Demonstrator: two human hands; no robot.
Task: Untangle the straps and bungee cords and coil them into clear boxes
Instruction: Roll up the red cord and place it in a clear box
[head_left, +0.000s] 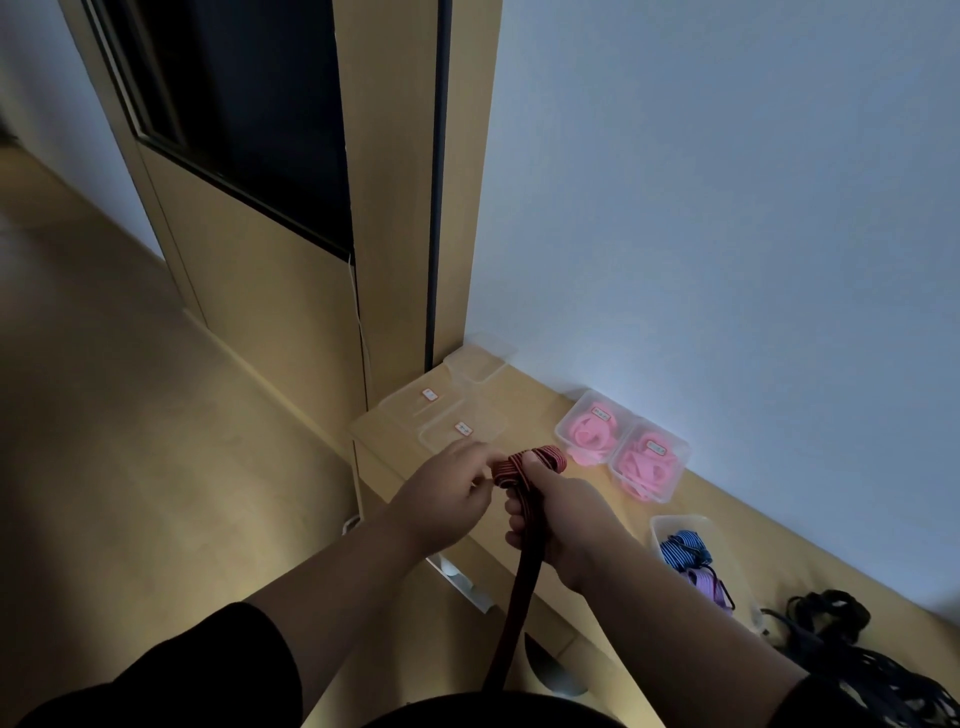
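The cord (519, 571), red with dark stripes, is nearest: its free length rises from the bottom edge, between the forearms, up to the hands, and its upper part is already wound into a small coil. The surface (524, 410) carries everything else; taking the coil as landmark, the black tangle (852, 644) lies far to its right and nearer the person, still unsorted. Just right of the coil sit two clear boxes of pink straps (621, 447), and right and nearer is an open box (675, 527) with a blue and a purple cord. Behind the coil are empty boxes or lids (441, 410); which, I cannot tell. The right hand (558, 514) is curled round the coil and the trailing length, the wraps passing over its fingers. The left hand (449, 493), just left of the coil, pinches at its side, apparently laying the next wrap. The likely risks: the elastic may spring loose if either grip slackens, undoing the turns, and the hanging tail, whose end is out of sight, could snag or whip a hook upward as it is drawn in. A loosely wound coil might also prove too bulky for a box.
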